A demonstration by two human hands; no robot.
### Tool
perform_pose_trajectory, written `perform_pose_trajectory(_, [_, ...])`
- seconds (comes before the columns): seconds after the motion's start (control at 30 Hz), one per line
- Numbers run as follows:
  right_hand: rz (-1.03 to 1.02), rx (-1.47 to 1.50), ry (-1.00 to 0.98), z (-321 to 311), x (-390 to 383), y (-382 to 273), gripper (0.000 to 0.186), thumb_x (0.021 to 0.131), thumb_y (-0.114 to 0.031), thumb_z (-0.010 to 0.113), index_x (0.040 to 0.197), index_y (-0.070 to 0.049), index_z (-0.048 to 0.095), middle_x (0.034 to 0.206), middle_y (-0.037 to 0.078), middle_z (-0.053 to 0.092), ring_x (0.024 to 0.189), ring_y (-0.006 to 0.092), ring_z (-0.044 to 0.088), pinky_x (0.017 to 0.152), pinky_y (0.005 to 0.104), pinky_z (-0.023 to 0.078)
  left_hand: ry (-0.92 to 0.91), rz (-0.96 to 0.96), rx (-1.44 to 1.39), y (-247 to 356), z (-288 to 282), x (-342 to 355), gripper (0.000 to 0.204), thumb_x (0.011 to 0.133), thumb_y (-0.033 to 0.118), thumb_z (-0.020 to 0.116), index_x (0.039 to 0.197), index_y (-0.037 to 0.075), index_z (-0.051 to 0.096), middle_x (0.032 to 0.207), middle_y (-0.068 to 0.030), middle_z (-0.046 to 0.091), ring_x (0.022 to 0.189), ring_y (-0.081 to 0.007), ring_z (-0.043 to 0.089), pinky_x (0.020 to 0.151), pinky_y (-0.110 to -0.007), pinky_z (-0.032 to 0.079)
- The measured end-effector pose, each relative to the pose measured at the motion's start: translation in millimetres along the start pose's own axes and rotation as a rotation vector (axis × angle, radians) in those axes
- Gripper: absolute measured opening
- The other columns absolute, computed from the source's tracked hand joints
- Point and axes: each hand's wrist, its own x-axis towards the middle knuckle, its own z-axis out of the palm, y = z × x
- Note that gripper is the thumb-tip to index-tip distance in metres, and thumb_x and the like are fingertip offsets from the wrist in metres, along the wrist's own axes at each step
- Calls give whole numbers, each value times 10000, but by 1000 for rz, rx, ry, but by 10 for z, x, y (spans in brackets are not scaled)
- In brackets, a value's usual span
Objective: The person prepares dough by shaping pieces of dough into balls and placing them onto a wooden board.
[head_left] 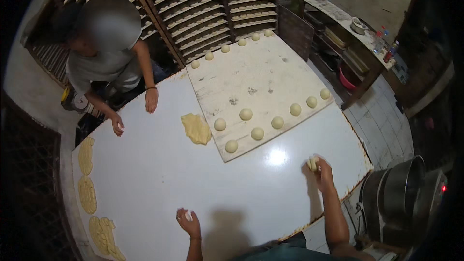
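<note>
My right hand is at the right side of the white table, its fingers closed round a piece of pale yellow dough. The dough bulges out past the fingertips. My left hand is low over the near middle of the table, with fingers and thumb curled. A small whitish patch shows between them, too small to name. Beyond my hands lies a floured board with several round dough balls along its near and far edges. A flat lump of yellow dough rests against the board's left edge.
Flattened dough pieces line the table's left edge. Across at the far left stands a co-worker, both hands over the table. Behind are racks of trayed dough balls. A metal pot stands right, below a side bench.
</note>
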Motion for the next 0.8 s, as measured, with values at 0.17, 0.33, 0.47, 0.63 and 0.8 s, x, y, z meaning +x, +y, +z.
perform_pose_trajectory(0.17, [-576,-741,-247,954,1595,-822,453,793,-98,616,1226,-2,520,1135,125,582,1018,205,571,855,301,466,240,-864,-639,10,-158,-153,224,838,13,561,1053,4,499,1013,-65,526,913,-149,506,812,-295,446])
perform_pose_trajectory(0.33, [-930,-1273,-372,1396,2477,-966,508,653,-91,749,1123,-22,570,1172,163,569,1002,359,549,862,420,444,-5,-914,-858,1644,308,1043,281,847,30,584,1116,10,506,978,-50,551,880,-137,520,804,-278,454])
perform_pose_trajectory(0.47, [-1112,-1292,-238,1388,2270,-1117,583,691,-132,759,1218,-35,528,1300,196,479,1165,361,461,955,456,393,-328,-69,-596,2851,1249,1748,392,758,37,689,1118,-42,556,1101,-159,577,1057,-257,545,912,-338,434])
perform_pose_trajectory(0.63, [-845,-870,-105,573,1654,-1177,385,784,-41,635,1156,8,548,1285,191,472,1216,330,441,1017,414,350,-553,478,-538,3750,2528,2158,338,797,146,665,1105,44,568,1156,-146,556,1099,-362,516,934,-437,421])
perform_pose_trajectory(0.8, [-675,-891,12,-309,1062,-892,246,851,-102,591,1073,2,586,1195,156,536,1121,281,506,933,380,405,-356,543,-268,3757,2068,2195,469,815,220,665,1241,71,538,1347,-159,436,1293,-419,320,1052,-560,253])
